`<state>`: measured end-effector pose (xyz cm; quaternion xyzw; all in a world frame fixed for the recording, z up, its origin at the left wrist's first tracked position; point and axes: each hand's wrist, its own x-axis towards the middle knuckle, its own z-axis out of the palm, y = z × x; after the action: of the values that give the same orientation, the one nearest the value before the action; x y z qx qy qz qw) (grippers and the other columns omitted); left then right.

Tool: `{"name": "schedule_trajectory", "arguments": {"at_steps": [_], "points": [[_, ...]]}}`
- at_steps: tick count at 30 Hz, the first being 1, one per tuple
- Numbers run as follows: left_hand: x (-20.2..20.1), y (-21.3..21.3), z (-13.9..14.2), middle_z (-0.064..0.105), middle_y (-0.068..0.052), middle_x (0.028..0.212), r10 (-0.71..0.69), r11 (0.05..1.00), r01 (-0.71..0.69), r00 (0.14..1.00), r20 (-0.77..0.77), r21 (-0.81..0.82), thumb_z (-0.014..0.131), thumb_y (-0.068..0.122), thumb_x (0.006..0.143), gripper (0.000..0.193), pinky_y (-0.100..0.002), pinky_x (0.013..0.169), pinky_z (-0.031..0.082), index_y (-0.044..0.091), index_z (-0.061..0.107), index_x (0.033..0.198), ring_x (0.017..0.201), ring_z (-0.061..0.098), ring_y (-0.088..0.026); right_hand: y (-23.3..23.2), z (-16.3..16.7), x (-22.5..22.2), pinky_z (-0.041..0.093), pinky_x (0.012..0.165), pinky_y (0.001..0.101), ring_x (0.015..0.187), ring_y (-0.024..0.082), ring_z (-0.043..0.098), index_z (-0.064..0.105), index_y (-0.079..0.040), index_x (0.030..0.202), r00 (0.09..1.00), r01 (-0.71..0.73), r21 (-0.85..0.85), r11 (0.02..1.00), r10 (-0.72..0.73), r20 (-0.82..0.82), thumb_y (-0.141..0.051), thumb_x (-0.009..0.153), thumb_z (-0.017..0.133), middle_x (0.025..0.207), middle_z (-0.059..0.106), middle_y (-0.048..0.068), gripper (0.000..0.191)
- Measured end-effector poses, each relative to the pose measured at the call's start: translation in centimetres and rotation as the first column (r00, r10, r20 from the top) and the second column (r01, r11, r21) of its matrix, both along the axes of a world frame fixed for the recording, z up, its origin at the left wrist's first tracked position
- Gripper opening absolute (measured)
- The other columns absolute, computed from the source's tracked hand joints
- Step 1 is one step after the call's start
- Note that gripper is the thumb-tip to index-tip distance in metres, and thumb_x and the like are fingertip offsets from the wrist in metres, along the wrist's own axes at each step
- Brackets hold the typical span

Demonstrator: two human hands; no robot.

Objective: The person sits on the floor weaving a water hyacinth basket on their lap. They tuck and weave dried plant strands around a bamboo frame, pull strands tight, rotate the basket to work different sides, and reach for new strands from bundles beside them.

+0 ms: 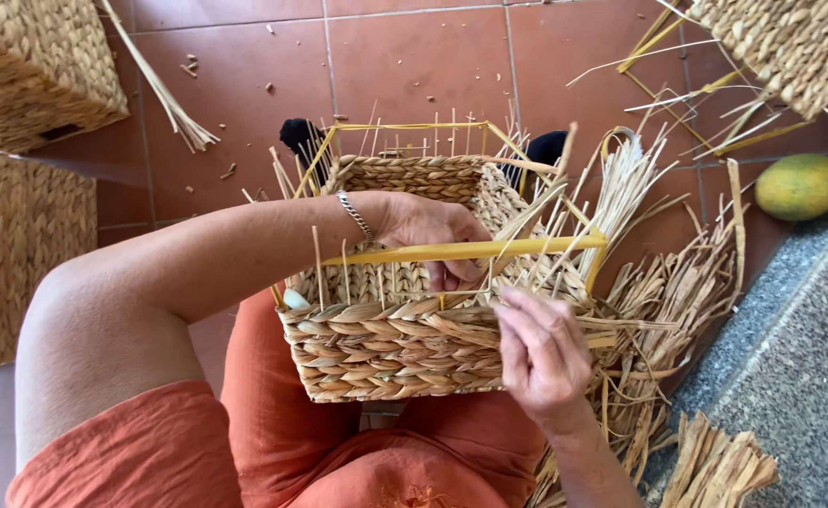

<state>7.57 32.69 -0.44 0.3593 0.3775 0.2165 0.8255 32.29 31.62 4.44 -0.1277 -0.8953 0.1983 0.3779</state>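
Left hand [428,235] is reaching inside the half-woven basket [386,343] bracing its near wall, fingers curled, while right hand [536,348] fingers are pinching a straw strand [461,325] at the basket's rim.

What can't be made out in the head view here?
- Left hand fingertips: inside the woven basket, hidden by its yellow frame bar and wall.
- Right hand fingertips: curled onto the rim, grip unclear.
- Basket interior: blocked by the forearm.
- Finished basket, top left: cut off by the edge.
- Two black objects behind the basket: partly hidden, unidentifiable.

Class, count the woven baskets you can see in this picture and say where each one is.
3: one unfinished basket on the person's lap, one finished basket top left, another basket top right. Others may lie outside the frame.
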Motion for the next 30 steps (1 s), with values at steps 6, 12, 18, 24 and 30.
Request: {"name": "schedule_trajectory", "arguments": {"at_steps": [6, 12, 18, 24, 30], "points": [[1.0, 0.3, -1.6, 0.074, -0.006, 0.086, -0.024, 0.997, 0.021, 0.999, 0.035, 0.075, 0.076, 0.008, 0.087, 0.033, -0.03, 0.06, 0.064, 0.001, 0.067, 0.118, 0.07, 0.073, -0.015, 2.0, 0.0, -0.2, 0.064, 0.093, 0.0355, 0.108, 0.033, 0.073, 0.062, 0.004, 0.127, 0.984, 0.013, 0.053, 0.999, -0.022, 0.178, -0.002, 0.092, 0.078, 0.127, 0.068, 0.021, 0.039], [1.1, 0.4, -3.3, 0.076, -0.008, 0.086, -0.025, 0.998, 0.021, 0.998, 0.065, 0.057, 0.077, 0.004, 0.088, 0.022, -0.031, 0.065, 0.063, -0.003, 0.073, 0.108, 0.071, 0.073, -0.016, 2.5, 1.7, 0.1, 0.057, 0.096, 0.0453, 0.11, 0.034, 0.066, 0.062, 0.006, 0.129, 0.905, 0.003, 0.03, 1.0, -0.016, 0.425, -0.006, 0.08, 0.078, 0.126, 0.065, 0.022, 0.053], [-1.4, 2.4, 1.1, 0.08, -0.005, 0.094, -0.088, 0.969, 0.16, 0.934, -0.347, 0.186, 0.069, 0.018, 0.092, 0.024, -0.028, 0.074, 0.063, 0.006, 0.076, 0.112, 0.08, 0.073, -0.014, 2.6, 3.3, 0.1, 0.055, 0.084, 0.0396, 0.095, 0.028, 0.061, 0.073, -0.002, 0.103, 0.871, -0.011, 0.078, 0.997, -0.029, 0.491, -0.006, 0.083, 0.078, 0.104, 0.065, 0.01, 0.022], [-3.5, 1.5, 7.9, 0.079, -0.004, 0.095, 0.203, 0.845, 0.133, 0.816, -0.542, 0.517, 0.066, 0.042, 0.095, 0.034, -0.029, 0.076, 0.061, 0.014, 0.079, 0.108, 0.082, 0.073, -0.013, 1.8, 2.9, -0.2, 0.046, 0.087, 0.0404, 0.1, 0.026, 0.054, 0.073, -0.006, 0.101, 0.893, 0.006, 0.272, 0.962, -0.127, 0.431, -0.012, 0.083, 0.078, 0.108, 0.069, 0.003, 0.02], [2.8, 2.0, 9.0, 0.074, -0.008, 0.08, 0.67, 0.366, 0.442, 0.486, -0.561, 0.819, 0.071, 0.014, 0.079, 0.007, -0.039, 0.069, 0.058, 0.011, 0.077, 0.08, 0.076, 0.072, -0.024, 4.0, 2.3, -0.2, 0.039, 0.088, 0.0468, 0.1, 0.025, 0.054, 0.071, -0.011, 0.1, 0.869, -0.027, 0.217, 0.976, -0.084, 0.487, -0.018, 0.084, 0.077, 0.096, 0.067, 0.002, 0.018]]}}
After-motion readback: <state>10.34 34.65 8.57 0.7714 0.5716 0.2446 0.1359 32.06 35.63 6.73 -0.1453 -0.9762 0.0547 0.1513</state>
